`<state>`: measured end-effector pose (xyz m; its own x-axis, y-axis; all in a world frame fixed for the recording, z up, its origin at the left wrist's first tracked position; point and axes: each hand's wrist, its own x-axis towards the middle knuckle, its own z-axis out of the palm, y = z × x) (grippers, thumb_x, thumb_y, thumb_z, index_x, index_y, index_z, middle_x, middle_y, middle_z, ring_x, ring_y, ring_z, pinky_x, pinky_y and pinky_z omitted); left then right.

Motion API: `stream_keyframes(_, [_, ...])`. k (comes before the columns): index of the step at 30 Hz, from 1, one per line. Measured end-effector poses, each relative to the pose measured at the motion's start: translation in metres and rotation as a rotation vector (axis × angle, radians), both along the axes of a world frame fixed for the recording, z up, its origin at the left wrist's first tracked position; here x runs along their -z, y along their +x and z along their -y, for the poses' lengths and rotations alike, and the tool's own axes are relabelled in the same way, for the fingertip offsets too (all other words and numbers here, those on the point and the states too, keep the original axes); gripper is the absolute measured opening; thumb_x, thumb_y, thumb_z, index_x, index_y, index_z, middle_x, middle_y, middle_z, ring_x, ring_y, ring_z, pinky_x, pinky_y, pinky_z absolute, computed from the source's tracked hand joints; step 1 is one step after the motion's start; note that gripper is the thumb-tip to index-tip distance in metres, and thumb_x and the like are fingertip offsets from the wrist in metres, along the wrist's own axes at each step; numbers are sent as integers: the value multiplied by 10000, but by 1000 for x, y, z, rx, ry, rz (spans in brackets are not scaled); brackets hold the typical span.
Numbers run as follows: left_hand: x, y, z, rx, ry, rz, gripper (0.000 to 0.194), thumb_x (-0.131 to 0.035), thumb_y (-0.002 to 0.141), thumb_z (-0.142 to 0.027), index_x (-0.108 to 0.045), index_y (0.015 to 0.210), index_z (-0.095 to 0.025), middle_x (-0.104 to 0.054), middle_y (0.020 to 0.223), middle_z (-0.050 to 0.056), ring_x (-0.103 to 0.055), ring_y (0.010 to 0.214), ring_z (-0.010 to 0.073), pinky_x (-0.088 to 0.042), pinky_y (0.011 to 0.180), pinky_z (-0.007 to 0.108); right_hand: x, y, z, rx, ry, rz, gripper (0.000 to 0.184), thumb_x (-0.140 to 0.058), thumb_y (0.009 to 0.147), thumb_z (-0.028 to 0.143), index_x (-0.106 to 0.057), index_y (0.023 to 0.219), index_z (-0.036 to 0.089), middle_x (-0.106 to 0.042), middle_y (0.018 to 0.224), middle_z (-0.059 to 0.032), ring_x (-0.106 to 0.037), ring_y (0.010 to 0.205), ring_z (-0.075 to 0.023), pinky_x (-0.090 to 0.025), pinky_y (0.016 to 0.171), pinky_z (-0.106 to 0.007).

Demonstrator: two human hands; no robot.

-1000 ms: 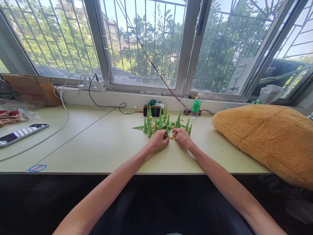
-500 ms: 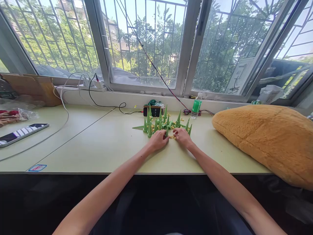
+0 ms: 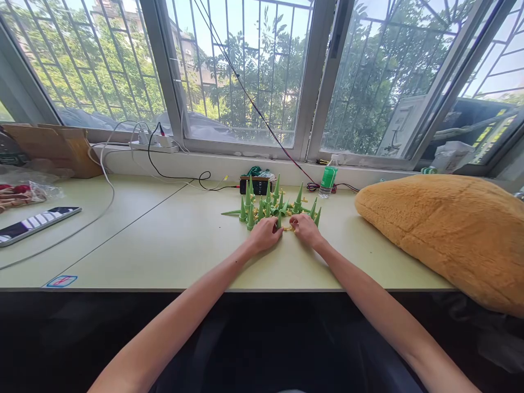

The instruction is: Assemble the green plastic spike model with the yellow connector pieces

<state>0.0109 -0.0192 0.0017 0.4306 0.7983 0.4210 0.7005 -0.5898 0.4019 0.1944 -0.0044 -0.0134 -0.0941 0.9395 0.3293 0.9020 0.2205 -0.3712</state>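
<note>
Several pointed green cones (image 3: 250,218) with wider bases stand in a cluster on the table, and a few lie on their sides. Small yellow pieces (image 3: 305,200) are scattered among them. At the cluster's near edge my left hand (image 3: 265,234) is closed round an upright green cone (image 3: 279,220); its tip shows above the fingers. A short way to the right, my right hand (image 3: 305,229) has its fingers curled together. Small yellow sticks (image 3: 289,229) lie between the two hands, by the right fingertips. What the right fingers hold, if anything, is hidden.
Behind the cones a phone (image 3: 262,188) with a lit screen leans upright. A green-labelled bottle (image 3: 328,177) stands by the sill. A big brown plush cushion (image 3: 446,234) covers the right side. On the left lie another phone (image 3: 39,225) and a white cable (image 3: 110,188).
Both hands stay almost in the same place, with only slight finger movement. The cones and the other things have not visibly moved.
</note>
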Motion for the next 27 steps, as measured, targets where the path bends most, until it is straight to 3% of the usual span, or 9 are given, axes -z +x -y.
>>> stream_keyframes(12, [1, 0, -2, 17, -26, 26, 155, -529, 842, -289, -548, 748, -167, -625, 770, 62, -547, 698, 174, -380, 616, 285, -6, -4, 5, 30, 12, -27, 96, -528, 877, 138, -618, 877, 170, -611, 904, -77, -562, 860, -169, -406, 767, -253])
stream_keyframes(23, [1, 0, -3, 14, -31, 16, 166, -518, 853, -294, -494, 731, -184, -624, 776, 55, -558, 708, 181, -374, 614, 279, -6, -4, 8, 49, -12, -16, 164, -471, 911, 167, -633, 916, 196, -568, 956, -86, -574, 875, -188, -408, 745, -261])
stream_keyframes(27, [1, 1, -2, 9, -30, 12, 225, -445, 913, -322, -499, 744, -184, -626, 781, 63, -573, 733, 189, -381, 638, 285, -5, -4, 6, 53, 8, -21, 173, -452, 915, 172, -623, 903, 193, -563, 942, -88, -567, 870, -192, -411, 762, -271])
